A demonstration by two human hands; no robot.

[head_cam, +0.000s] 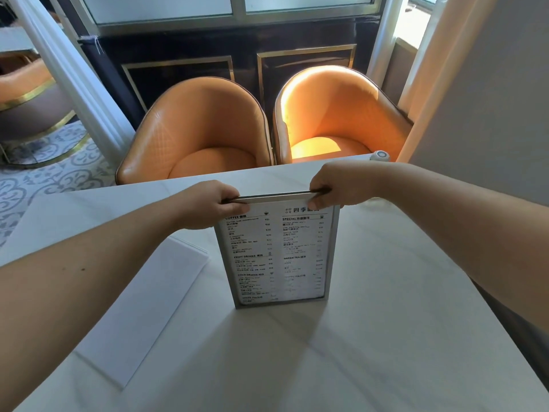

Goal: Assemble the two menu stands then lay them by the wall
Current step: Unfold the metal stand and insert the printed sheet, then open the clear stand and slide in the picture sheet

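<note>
A silver-framed menu stand stands upright in the middle of the white table, its printed drinks menu facing me. My left hand pinches the left end of its top edge. My right hand pinches the right end of the same edge. A flat white sheet or panel lies on the table to the left of the stand, under my left forearm. I cannot tell whether it is part of a second stand.
Two orange tub chairs face the far side of the table. A small round white device sits at the table's far right corner. A pale wall runs along the right side. Patterned floor shows at left.
</note>
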